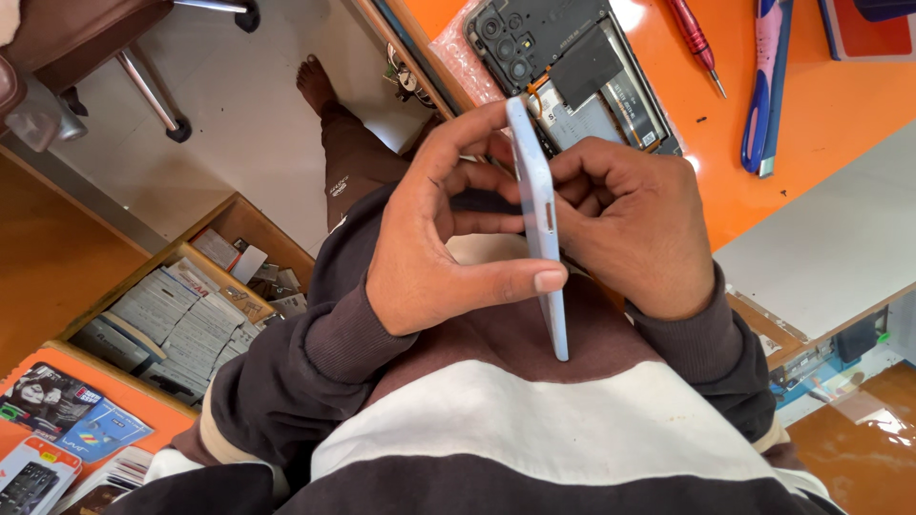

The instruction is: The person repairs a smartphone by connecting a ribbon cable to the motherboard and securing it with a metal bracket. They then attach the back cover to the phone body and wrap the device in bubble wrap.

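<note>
Orange glossy desk (pixel 763 143) carrying an opened black phone (pixel 563 67), white tiled floor (pixel 239 105) lying below, left hand (pixel 439 229) and right hand (pixel 630 234) both gripping a pale blue phone panel (pixel 539 219) edge-on.

Pale blue phone cover (pixel 540 224) looked like smooth, slightly glossy plastic. Orange tabletop (pixel 763 114) was shiny laminate, screwdriver (pixel 695 38) handle probably plastic. Striped sweatshirt (pixel 534 420) was soft matt cloth.
</note>
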